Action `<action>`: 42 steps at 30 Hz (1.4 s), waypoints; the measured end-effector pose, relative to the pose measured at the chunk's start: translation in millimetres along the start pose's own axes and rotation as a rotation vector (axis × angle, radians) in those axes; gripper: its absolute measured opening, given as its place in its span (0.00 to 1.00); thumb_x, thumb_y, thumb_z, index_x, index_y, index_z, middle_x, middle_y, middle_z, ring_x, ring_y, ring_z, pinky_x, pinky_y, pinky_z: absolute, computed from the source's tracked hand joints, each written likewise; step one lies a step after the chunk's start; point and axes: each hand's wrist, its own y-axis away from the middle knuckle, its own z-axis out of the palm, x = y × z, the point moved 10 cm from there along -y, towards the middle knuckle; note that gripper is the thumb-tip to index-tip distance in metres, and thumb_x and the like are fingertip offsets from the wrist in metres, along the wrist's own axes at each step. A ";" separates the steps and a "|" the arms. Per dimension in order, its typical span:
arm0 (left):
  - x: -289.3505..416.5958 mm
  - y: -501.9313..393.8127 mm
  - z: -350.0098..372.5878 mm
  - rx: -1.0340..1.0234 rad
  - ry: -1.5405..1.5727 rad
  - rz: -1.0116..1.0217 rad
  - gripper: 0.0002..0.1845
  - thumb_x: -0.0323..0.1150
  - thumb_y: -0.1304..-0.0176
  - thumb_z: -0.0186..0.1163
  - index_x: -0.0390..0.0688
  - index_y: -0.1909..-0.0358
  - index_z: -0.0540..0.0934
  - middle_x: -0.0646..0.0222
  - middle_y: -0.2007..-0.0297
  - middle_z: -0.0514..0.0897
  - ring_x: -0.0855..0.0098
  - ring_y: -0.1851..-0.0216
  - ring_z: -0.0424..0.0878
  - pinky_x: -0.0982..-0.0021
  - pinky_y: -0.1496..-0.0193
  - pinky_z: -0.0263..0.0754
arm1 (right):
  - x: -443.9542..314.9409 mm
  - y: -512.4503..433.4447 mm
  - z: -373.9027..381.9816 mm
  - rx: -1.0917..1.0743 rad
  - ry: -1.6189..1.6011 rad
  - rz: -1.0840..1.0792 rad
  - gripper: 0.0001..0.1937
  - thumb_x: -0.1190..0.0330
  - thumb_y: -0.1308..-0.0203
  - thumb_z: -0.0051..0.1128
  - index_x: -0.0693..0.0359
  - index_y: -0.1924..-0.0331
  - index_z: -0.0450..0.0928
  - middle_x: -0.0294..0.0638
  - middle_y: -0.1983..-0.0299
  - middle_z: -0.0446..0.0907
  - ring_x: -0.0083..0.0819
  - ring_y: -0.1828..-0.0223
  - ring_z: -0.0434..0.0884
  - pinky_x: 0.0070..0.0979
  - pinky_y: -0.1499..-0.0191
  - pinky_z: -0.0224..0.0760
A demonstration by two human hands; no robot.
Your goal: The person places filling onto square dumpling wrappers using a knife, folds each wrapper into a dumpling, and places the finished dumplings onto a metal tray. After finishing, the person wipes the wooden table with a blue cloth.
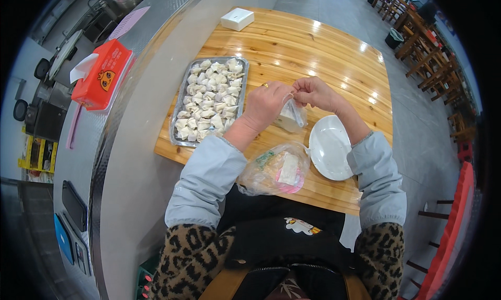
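Observation:
My left hand and my right hand meet over the wooden table, fingers pinching the gathered top of a clear plastic bag. Something pale and block-like sits in the bag's lower part, partly covered by my left hand. To the left lies a metal tray with rows of folded wontons. A white oval dish rests beneath my right forearm. Nearer my body is a larger clear bag, with a pink round item and a pale strip showing at its front.
The wooden table carries a white box at its far left corner. Along the left, a raised metal counter holds a red tissue box and a dark phone. Wooden tables and stools stand at right.

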 end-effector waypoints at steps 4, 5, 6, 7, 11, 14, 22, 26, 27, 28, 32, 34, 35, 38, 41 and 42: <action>-14.0 5.9 1.1 -0.093 0.163 -0.182 0.12 0.29 0.46 0.66 0.46 0.60 0.78 0.66 0.69 0.82 0.63 0.68 0.82 0.66 0.70 0.75 | -3.5 0.6 -4.7 0.056 0.229 -0.065 0.04 0.72 0.44 0.55 0.62 0.67 0.79 0.33 0.75 0.81 0.22 0.74 0.77 0.24 0.70 0.69; -18.0 9.4 3.1 -0.125 0.231 -0.252 0.12 0.29 0.46 0.66 0.46 0.59 0.78 0.65 0.69 0.82 0.62 0.68 0.82 0.65 0.70 0.74 | 0.7 1.2 -9.4 0.100 0.376 -0.007 0.04 0.73 0.45 0.54 0.63 0.67 0.79 0.35 0.75 0.81 0.24 0.74 0.77 0.25 0.69 0.70; -17.0 11.6 4.4 -0.156 0.233 -0.275 0.14 0.29 0.46 0.66 0.46 0.57 0.77 0.65 0.69 0.82 0.61 0.68 0.82 0.64 0.69 0.74 | -6.5 2.0 -7.0 0.102 0.434 -0.066 0.04 0.73 0.44 0.54 0.63 0.68 0.78 0.34 0.76 0.80 0.23 0.74 0.77 0.23 0.69 0.70; -16.4 13.8 5.2 -0.186 0.236 -0.302 0.15 0.29 0.46 0.66 0.47 0.56 0.77 0.64 0.69 0.82 0.61 0.68 0.82 0.64 0.68 0.74 | -9.8 2.9 -6.8 0.123 0.521 -0.075 0.04 0.72 0.43 0.54 0.63 0.68 0.78 0.33 0.77 0.78 0.22 0.74 0.77 0.22 0.69 0.70; -25.0 29.5 -3.8 -0.268 0.232 -0.558 0.23 0.30 0.45 0.66 0.47 0.46 0.74 0.60 0.61 0.82 0.56 0.58 0.81 0.61 0.59 0.75 | -27.8 20.3 -7.5 0.289 0.600 -0.128 0.05 0.73 0.40 0.55 0.62 0.62 0.80 0.33 0.76 0.78 0.20 0.72 0.78 0.21 0.67 0.70; 10.2 43.8 -52.5 -0.160 0.195 -0.351 0.30 0.34 0.47 0.68 0.44 0.40 0.71 0.57 0.50 0.79 0.53 0.47 0.77 0.62 0.49 0.73 | -26.8 80.0 -40.0 0.498 0.261 -0.174 0.09 0.73 0.38 0.55 0.63 0.55 0.80 0.34 0.73 0.79 0.21 0.69 0.79 0.20 0.66 0.71; 90.4 139.1 -23.5 -0.751 0.171 -0.222 0.52 0.43 0.60 0.77 0.46 0.31 0.62 0.48 0.30 0.54 0.47 0.31 0.58 0.53 0.36 0.62 | 49.1 285.1 -66.2 1.035 0.443 0.041 0.09 0.75 0.39 0.57 0.66 0.55 0.80 0.37 0.69 0.78 0.21 0.69 0.74 0.19 0.65 0.70; 113.0 140.3 -8.9 -0.631 0.223 -0.128 0.47 0.40 0.59 0.76 0.46 0.33 0.66 0.55 0.34 0.64 0.53 0.36 0.66 0.57 0.41 0.66 | 65.2 347.1 -40.9 1.213 0.569 0.135 0.09 0.74 0.39 0.58 0.65 0.56 0.80 0.38 0.66 0.77 0.25 0.69 0.75 0.20 0.63 0.70; 118.7 141.8 -5.1 -0.639 0.238 -0.074 0.46 0.39 0.59 0.75 0.46 0.34 0.67 0.57 0.36 0.67 0.55 0.39 0.68 0.58 0.43 0.66 | 69.3 356.6 -35.7 1.235 0.573 0.172 0.09 0.74 0.39 0.58 0.65 0.55 0.80 0.39 0.65 0.76 0.27 0.68 0.75 0.21 0.62 0.71; 123.4 145.6 -1.5 -0.668 0.246 -0.033 0.44 0.38 0.58 0.75 0.46 0.35 0.68 0.59 0.37 0.70 0.57 0.41 0.71 0.58 0.44 0.67 | 73.0 364.6 -30.6 1.256 0.569 0.205 0.10 0.74 0.39 0.58 0.64 0.54 0.79 0.40 0.64 0.76 0.28 0.66 0.76 0.21 0.61 0.71; 126.8 147.9 -6.4 -0.597 0.332 0.003 0.38 0.38 0.54 0.73 0.47 0.38 0.71 0.65 0.51 0.80 0.60 0.53 0.78 0.61 0.52 0.70 | 67.2 372.4 -13.0 1.269 0.768 0.215 0.14 0.73 0.40 0.58 0.63 0.50 0.77 0.44 0.55 0.77 0.33 0.58 0.76 0.26 0.55 0.72; 122.3 147.5 -4.3 -0.593 0.302 -0.010 0.35 0.39 0.52 0.71 0.47 0.39 0.73 0.65 0.58 0.83 0.59 0.60 0.81 0.61 0.57 0.73 | 62.8 369.7 -5.9 1.259 0.795 0.168 0.14 0.73 0.39 0.57 0.64 0.50 0.77 0.44 0.55 0.77 0.33 0.57 0.77 0.26 0.55 0.72; 111.9 147.1 -3.8 -0.578 0.271 -0.102 0.33 0.39 0.51 0.71 0.47 0.41 0.74 0.65 0.61 0.83 0.58 0.63 0.81 0.61 0.59 0.73 | 63.3 366.8 -2.0 1.243 0.745 0.143 0.13 0.72 0.38 0.57 0.64 0.50 0.77 0.43 0.55 0.78 0.31 0.58 0.77 0.25 0.56 0.72; 84.4 148.9 3.9 -0.587 0.191 -0.314 0.25 0.39 0.47 0.68 0.46 0.47 0.77 0.63 0.69 0.84 0.56 0.68 0.81 0.60 0.66 0.74 | 89.1 354.4 6.1 1.203 0.174 0.144 0.12 0.70 0.35 0.54 0.65 0.50 0.77 0.41 0.61 0.81 0.25 0.65 0.78 0.20 0.63 0.72; 75.4 141.7 4.4 -0.463 0.206 -0.335 0.16 0.38 0.46 0.66 0.45 0.56 0.80 0.62 0.71 0.83 0.55 0.69 0.81 0.57 0.68 0.74 | 124.2 330.6 30.4 1.035 -0.319 0.418 0.16 0.63 0.30 0.49 0.65 0.47 0.74 0.38 0.69 0.82 0.17 0.77 0.77 0.13 0.80 0.67; 77.2 140.2 5.1 -0.438 0.236 -0.319 0.13 0.38 0.46 0.66 0.45 0.60 0.81 0.62 0.71 0.83 0.56 0.69 0.81 0.57 0.68 0.74 | 122.6 320.2 35.5 0.980 -0.371 0.426 0.17 0.62 0.30 0.48 0.65 0.46 0.73 0.39 0.69 0.83 0.18 0.77 0.78 0.13 0.80 0.68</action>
